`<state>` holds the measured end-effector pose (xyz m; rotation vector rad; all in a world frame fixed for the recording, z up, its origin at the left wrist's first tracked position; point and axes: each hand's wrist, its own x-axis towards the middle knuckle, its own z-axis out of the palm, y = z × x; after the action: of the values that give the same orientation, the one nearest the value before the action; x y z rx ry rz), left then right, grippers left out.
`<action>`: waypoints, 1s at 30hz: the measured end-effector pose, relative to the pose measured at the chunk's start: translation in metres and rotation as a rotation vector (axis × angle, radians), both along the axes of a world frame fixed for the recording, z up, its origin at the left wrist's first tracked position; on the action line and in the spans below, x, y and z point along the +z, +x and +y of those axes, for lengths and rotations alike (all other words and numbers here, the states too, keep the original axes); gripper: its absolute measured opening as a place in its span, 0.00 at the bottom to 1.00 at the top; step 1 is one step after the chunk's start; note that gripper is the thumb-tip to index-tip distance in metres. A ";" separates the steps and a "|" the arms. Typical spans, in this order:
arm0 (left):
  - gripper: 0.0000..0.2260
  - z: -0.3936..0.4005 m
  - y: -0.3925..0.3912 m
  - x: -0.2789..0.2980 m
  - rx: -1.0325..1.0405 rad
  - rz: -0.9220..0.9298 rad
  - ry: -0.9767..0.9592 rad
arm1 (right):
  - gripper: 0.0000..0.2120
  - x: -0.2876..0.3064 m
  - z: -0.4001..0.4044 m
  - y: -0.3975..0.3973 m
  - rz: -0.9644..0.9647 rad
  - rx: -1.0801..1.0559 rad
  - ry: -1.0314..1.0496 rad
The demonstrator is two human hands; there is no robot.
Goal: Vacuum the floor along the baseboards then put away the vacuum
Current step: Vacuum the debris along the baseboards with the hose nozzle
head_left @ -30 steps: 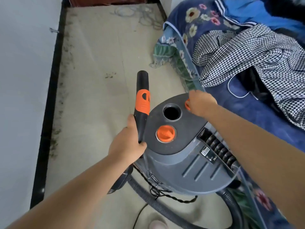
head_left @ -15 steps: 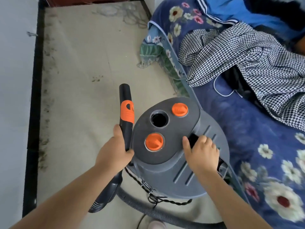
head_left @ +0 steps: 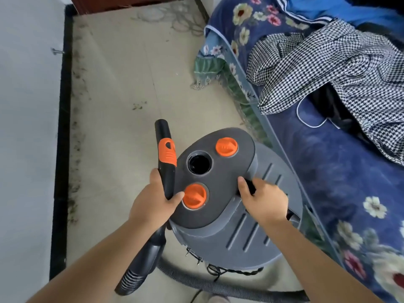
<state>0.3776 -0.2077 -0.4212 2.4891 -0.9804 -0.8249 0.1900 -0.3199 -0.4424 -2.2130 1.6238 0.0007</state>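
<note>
A grey canister vacuum [head_left: 244,232] stands on the floor below me, its dark top bearing two orange knobs [head_left: 226,147] and a round open port [head_left: 199,162]. My left hand [head_left: 153,202] grips the black hose handle [head_left: 166,158] with its orange collar, just left of the canister. My right hand [head_left: 264,200] curls its fingers into the carry handle recess at the top's right edge. The ribbed grey hose [head_left: 196,281] loops round the canister's near side. Along the black baseboard [head_left: 62,132] at the left lies a line of dark debris [head_left: 76,136].
A bed with a blue floral cover [head_left: 328,162] runs along the right, close to the vacuum, with a houndstooth garment [head_left: 341,71] on it. A white wall [head_left: 26,106] stands on the left with a nail in it. A black cord [head_left: 231,271] lies under the canister.
My right hand left the far orange knob and came back to the carry handle recess, where its fingers now curl in. The left hand kept its grip on the hose handle.
</note>
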 end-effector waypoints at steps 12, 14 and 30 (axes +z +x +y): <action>0.25 -0.012 0.065 -0.031 0.119 0.146 -0.047 | 0.24 -0.005 -0.081 0.089 -0.024 0.382 -0.173; 0.27 -0.017 0.076 -0.037 0.139 0.175 -0.058 | 0.24 -0.016 -0.096 0.101 -0.083 0.434 -0.295; 0.34 -0.071 0.081 -0.050 0.306 0.253 -0.133 | 0.19 -0.020 -0.190 0.137 -0.123 0.762 -0.466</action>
<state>0.4586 -0.2790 -0.4715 2.2746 -0.5333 -0.9113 0.3269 -0.5101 -0.4629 -2.9818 0.6745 -0.3223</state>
